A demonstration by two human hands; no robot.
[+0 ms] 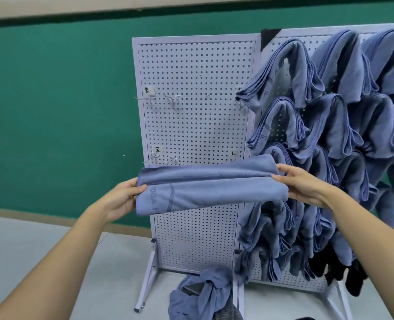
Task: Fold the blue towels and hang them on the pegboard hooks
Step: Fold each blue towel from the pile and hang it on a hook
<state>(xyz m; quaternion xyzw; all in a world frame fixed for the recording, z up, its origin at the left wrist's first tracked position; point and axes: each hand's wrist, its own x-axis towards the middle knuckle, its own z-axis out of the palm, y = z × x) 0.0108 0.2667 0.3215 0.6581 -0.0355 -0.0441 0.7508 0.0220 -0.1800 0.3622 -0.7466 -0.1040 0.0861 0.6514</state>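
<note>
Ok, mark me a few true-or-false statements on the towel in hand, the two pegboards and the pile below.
1. The left hand and right hand each grip one end of the folded blue towel. True.
2. The left pegboard is covered with towels. False: its hooks are bare; the hung towels crowd the right pegboard.
3. A heap of unfolded blue towels lies by the pegboard legs. True.
4. The folded blue towel hangs on a hook. False: it is held in the air before the left pegboard.
</note>
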